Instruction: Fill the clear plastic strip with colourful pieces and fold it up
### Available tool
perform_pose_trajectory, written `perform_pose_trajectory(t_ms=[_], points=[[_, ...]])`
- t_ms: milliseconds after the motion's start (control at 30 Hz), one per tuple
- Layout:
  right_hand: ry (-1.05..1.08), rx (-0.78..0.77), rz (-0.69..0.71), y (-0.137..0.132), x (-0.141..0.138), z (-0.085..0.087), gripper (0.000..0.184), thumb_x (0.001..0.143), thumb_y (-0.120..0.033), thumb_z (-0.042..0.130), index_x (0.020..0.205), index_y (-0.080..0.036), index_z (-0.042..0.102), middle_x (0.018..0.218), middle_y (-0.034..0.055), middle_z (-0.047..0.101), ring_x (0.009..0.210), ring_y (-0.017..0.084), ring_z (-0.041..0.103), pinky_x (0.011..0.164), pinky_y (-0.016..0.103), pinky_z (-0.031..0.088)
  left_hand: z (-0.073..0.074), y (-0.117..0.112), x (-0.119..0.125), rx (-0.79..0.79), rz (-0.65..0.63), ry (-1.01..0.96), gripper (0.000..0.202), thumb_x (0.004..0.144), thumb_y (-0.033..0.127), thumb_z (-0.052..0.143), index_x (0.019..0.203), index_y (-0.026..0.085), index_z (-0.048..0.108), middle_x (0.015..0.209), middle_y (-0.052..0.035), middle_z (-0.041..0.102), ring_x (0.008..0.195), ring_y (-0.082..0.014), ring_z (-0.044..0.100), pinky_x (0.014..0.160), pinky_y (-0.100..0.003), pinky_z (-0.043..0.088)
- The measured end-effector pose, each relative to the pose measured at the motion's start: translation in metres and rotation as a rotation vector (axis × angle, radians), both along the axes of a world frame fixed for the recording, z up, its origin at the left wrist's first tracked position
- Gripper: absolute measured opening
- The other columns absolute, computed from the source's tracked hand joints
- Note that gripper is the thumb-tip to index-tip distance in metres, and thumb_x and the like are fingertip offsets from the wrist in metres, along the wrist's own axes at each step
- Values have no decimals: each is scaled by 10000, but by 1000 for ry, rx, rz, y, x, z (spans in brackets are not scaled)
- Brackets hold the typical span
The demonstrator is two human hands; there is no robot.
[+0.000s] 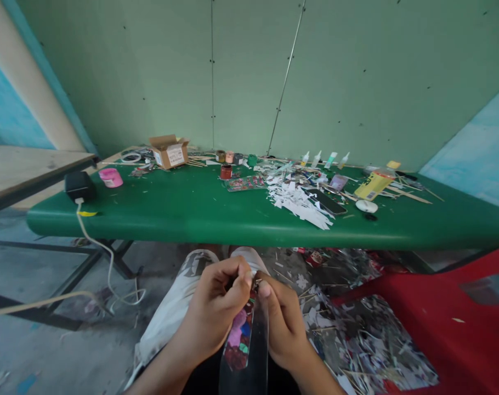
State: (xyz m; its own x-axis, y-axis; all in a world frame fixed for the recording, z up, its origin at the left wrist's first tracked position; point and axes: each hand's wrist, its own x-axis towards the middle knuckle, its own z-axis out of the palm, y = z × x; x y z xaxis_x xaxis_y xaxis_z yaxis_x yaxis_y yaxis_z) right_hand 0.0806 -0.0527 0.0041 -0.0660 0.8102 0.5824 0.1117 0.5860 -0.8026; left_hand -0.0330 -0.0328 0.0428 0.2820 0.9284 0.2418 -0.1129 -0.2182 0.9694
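Over my lap, my left hand (219, 307) is closed, thumb and forefinger pinched at the upper end of a painted clear plastic strip (242, 334). Pink, blue, green and dark red patches of paint show on the strip. My right hand (280, 315) is closed on the same end from the other side, its thumb close to the left fingertips. Something small and shiny shows between the fingertips, too small to name. A dark, glossy flat band (257, 351) runs beside the painted part down toward my body; whether the two are one piece I cannot tell.
Ahead stands a green-covered table (171, 214) with white paper scraps (299, 200), a phone (327, 202), paint jars (226, 172), a yellow container (374, 185) and a cardboard box (169, 152). A red chair (422, 307) is at right; a black adapter (80, 186) trails a cable at left.
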Motion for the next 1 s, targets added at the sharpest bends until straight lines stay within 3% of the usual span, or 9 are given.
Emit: perform_pose_trajectory(t_ms=[700,900,1000], points=[[2,-4,-5,-1,-2,2,386,988,-379,316,652,-208,400,566,-34,393,501,108,371,472,238,313,-5,3,-1,7,22,12,300,796,299,542,548,195,407,540,38,331,550,-108,279,495,-240,268],[156,-187,54,5,7,-1,431,974,-445,357,610,-213,361,538,-57,305,474,95,285,440,231,249,-5,3,-4,61,11,86,306,839,284,496,564,195,397,556,40,350,550,-106,306,503,-239,276],[77,-223,124,7,14,4,384,898,-466,517,630,-207,422,582,-51,348,523,100,325,473,231,286,-5,4,-4,86,42,123,301,861,273,496,583,189,417,585,37,362,568,-105,325,506,-232,282]])
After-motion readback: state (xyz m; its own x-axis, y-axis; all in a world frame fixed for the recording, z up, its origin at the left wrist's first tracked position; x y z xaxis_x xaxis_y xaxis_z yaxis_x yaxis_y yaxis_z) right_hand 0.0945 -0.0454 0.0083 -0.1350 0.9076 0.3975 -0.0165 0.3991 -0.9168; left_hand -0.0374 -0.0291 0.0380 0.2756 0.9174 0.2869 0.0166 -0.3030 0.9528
